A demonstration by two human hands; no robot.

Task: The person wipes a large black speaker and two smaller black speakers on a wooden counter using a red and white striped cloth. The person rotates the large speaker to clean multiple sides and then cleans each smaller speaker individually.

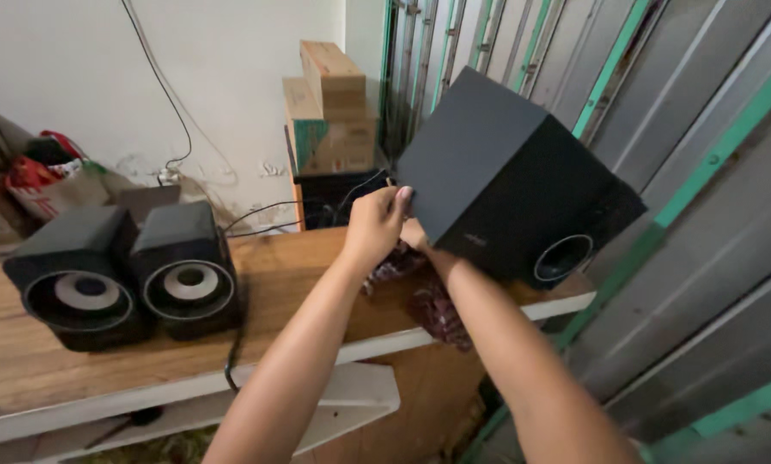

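A white plastered wall (231,77) stands behind a wooden table (24,352); a dark cable (158,82) hangs down it. Grey metal shutters with green frames (703,172) fill the right side; cardboard boxes (329,112) sit stacked in the corner.

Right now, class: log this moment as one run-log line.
left hand: gripping subwoofer box edge | right hand: under box | box: tilted, lifted above wooden table | two small speakers: on table

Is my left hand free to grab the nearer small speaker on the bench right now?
Probably not: the left hand is gripping the big black speaker box, though nothing blocks the small speaker.
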